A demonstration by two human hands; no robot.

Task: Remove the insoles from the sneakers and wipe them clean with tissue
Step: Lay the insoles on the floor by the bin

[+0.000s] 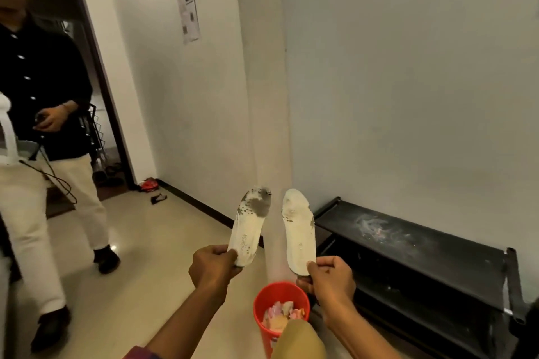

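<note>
**A:** From the head view, where are the insoles?

**B:** Both are held up in front of the white wall [408, 81], toes upward, one in each hand. The left hand [214, 267] pinches the heel end of the left insole [250, 227], with the thumb across its face and the other fingers curled behind. The right hand [331, 280] grips the heel of the right insole [299, 230] the same way, thumb in front and fingers wrapped behind.

**A:** Do the two touch?

**B:** No. They stand apart, roughly side by side, and the left one leans a little to the right.

**A:** What are they like?

**B:** Thin, flat, foot-shaped and off-white, with a matte face. The left one has a dark grey blotch and specks over the toe area, and faint printed lettering lower down. The right one is paler, with small dark marks near the toe and along its right edge.

**A:** And around them?

**B:** Below the hands, a red plastic bucket [262, 303] holds crumpled pink and pale scraps. To the right, a low black shoe rack [408, 245] stands against the wall, its top shelf smeared with a whitish patch. At the left, another person [43, 96] in a dark shirt and pale trousers stands on glossy cream floor tiles [145, 242].
</note>
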